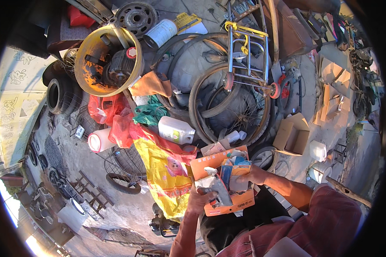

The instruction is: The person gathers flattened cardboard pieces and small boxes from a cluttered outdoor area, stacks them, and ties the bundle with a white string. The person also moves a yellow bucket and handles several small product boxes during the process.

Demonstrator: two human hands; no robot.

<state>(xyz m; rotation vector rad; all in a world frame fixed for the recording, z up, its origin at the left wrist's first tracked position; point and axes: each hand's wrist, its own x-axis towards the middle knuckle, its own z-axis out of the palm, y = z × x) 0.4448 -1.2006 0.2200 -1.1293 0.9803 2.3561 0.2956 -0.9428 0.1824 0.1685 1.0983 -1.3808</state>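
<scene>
An orange cardboard box (229, 207) with its lid flap raised rests over my lap. My left hand (202, 197) grips a torn grey packet (221, 192) at the box's left side, thumb on top. Around a smaller blue and orange carton (236, 169) at the right side of the box, my right hand (255, 175) is closed, its fingertips on a greyish cardboard piece. Other small items lie in the box, partly hidden by the packet and carton. A yellow and red printed sack (162, 173) is spread just left of the box.
Bicycle wheels and tires (196, 99) lie ahead beneath a metal hand cart (248, 57). A yellow bucket (137, 69) holding a motor stands ahead left, near a white plastic jug (173, 130). An open cardboard box (284, 138) sits to the right.
</scene>
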